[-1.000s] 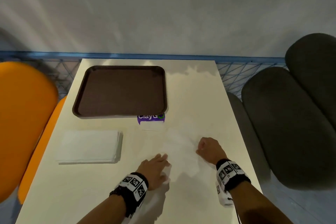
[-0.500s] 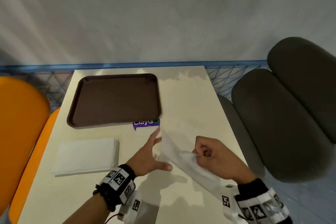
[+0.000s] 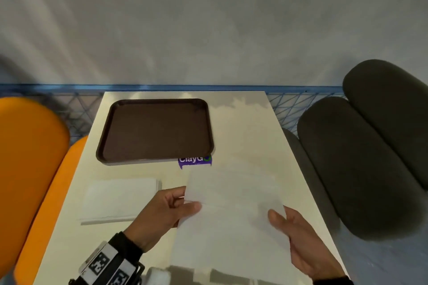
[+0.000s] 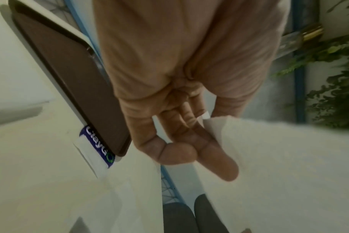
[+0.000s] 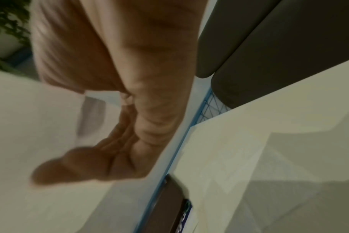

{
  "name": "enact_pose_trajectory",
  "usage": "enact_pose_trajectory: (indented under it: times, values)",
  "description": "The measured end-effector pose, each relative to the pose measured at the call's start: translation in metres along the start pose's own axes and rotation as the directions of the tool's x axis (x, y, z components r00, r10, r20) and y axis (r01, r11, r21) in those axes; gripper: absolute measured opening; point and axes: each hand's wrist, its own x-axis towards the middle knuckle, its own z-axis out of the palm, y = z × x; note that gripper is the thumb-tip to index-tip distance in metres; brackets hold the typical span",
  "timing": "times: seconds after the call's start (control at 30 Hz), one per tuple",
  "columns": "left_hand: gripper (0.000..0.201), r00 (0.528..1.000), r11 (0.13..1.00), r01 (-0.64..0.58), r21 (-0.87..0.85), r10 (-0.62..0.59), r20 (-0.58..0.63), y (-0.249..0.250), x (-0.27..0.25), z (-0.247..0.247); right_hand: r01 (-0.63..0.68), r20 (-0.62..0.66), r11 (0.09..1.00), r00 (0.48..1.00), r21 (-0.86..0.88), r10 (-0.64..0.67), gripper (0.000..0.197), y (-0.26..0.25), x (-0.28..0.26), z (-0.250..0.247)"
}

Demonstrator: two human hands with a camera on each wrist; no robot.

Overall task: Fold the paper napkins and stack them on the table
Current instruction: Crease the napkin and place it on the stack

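Observation:
A white paper napkin [image 3: 234,210] is held spread out above the cream table [image 3: 250,136], between both hands. My left hand [image 3: 166,210] pinches its left edge with thumb on top and fingers behind; the left wrist view shows the napkin [image 4: 279,157] against those fingers [image 4: 197,141]. My right hand [image 3: 298,236] grips the right edge, thumb lying over the sheet; the right wrist view shows the napkin [image 5: 30,126] under the thumb. A stack of folded white napkins [image 3: 120,199] lies on the table to the left.
A brown tray [image 3: 155,129] sits at the back left of the table, with a purple-labelled packet [image 3: 194,162] at its near right corner. An orange chair [image 3: 30,157] stands left, a dark grey padded seat [image 3: 361,157] right. A blue railing [image 3: 162,87] runs behind.
The napkin lay flat under both hands a second ago. The right hand lifted it, the left hand took its other edge, and it is now held up spread between them.

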Motion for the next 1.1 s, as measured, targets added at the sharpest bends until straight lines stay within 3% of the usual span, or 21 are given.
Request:
enact_pose_trajectory:
  times: [0.1, 0.23, 0.3, 0.43, 0.53, 0.6, 0.67, 0.73, 0.77, 0.8, 0.87, 0.9, 0.97, 1.0, 1.07, 1.1]
  values:
    - [0.029, 0.998, 1.0, -0.011, -0.015, 0.01, -0.054, -0.001, -0.02, -0.012, 0.025, -0.018, 0.997, 0.999, -0.076, -0.027, 0.046, 0.009, 0.0, 0.021]
    - [0.024, 0.993, 0.999, -0.037, -0.01, 0.035, -0.11, 0.005, -0.037, -0.024, 0.083, 0.014, 0.992, 0.997, -0.09, -0.082, 0.031, 0.011, -0.001, 0.04]
    - [0.027, 0.993, 0.998, -0.059, 0.007, 0.06, -0.104, 0.011, -0.041, -0.029, 0.119, 0.046, 0.987, 0.992, -0.104, -0.115, 0.036, 0.01, -0.001, 0.046]
    - [0.064, 0.99, 0.989, -0.135, 0.053, 0.137, -0.033, 0.019, -0.046, -0.036, 0.223, 0.019, 0.966, 0.975, -0.132, -0.223, 0.035, 0.005, -0.002, 0.052]
    - [0.067, 0.982, 0.979, -0.187, 0.085, 0.187, 0.001, 0.025, -0.047, -0.041, 0.311, 0.054, 0.93, 0.95, -0.195, -0.306, 0.067, 0.005, -0.004, 0.051]
    - [0.066, 0.977, 0.974, -0.215, 0.074, 0.215, 0.008, 0.027, -0.045, -0.044, 0.345, 0.094, 0.918, 0.938, -0.194, -0.332, 0.072, 0.005, -0.007, 0.05]
    - [0.05, 0.974, 0.974, -0.226, 0.025, 0.226, -0.005, 0.03, -0.044, -0.044, 0.373, 0.111, 0.904, 0.927, -0.208, -0.357, 0.068, 0.005, -0.008, 0.048]
    - [0.03, 0.971, 0.965, -0.235, -0.116, 0.228, -0.069, 0.033, -0.045, -0.045, 0.399, 0.111, 0.883, 0.917, -0.247, -0.383, 0.043, 0.008, -0.005, 0.044]
    - [0.031, 0.967, 0.955, -0.249, -0.161, 0.236, -0.1, 0.035, -0.045, -0.046, 0.423, 0.125, 0.867, 0.906, -0.264, -0.404, 0.025, 0.008, -0.005, 0.043]
    - [0.046, 0.962, 0.952, -0.264, -0.156, 0.247, -0.119, 0.037, -0.045, -0.048, 0.45, 0.148, 0.845, 0.893, -0.289, -0.425, 0.02, 0.01, -0.004, 0.039]
    - [0.073, 0.953, 0.96, -0.281, -0.001, 0.279, -0.122, 0.043, -0.044, -0.051, 0.461, 0.211, 0.832, 0.886, -0.309, -0.413, 0.022, 0.011, -0.004, 0.031]
    - [0.072, 0.941, 0.944, -0.304, 0.131, 0.319, -0.115, 0.048, -0.044, -0.05, 0.45, 0.242, 0.834, 0.89, -0.32, -0.387, 0.028, 0.009, -0.005, 0.028]
    - [0.049, 0.917, 0.864, -0.336, 0.375, 0.391, -0.08, 0.057, -0.046, -0.046, 0.466, 0.246, 0.767, 0.885, -0.442, -0.395, 0.046, 0.009, -0.004, 0.023]
    - [0.034, 0.905, 0.808, -0.347, 0.476, 0.422, -0.058, 0.06, -0.048, -0.044, 0.471, 0.197, 0.681, 0.875, -0.561, -0.443, 0.054, 0.009, -0.002, 0.021]
    - [0.015, 0.869, 0.628, -0.408, 0.663, 0.489, 0.071, 0.062, -0.051, -0.04, 0.422, 0.088, 0.458, 0.803, -0.782, -0.589, 0.061, 0.006, 0.0, 0.027]
    - [0.016, 0.847, 0.521, -0.443, 0.73, 0.509, 0.151, 0.061, -0.052, -0.038, 0.42, 0.096, 0.35, 0.743, -0.838, -0.662, 0.058, 0.004, 0.001, 0.036]
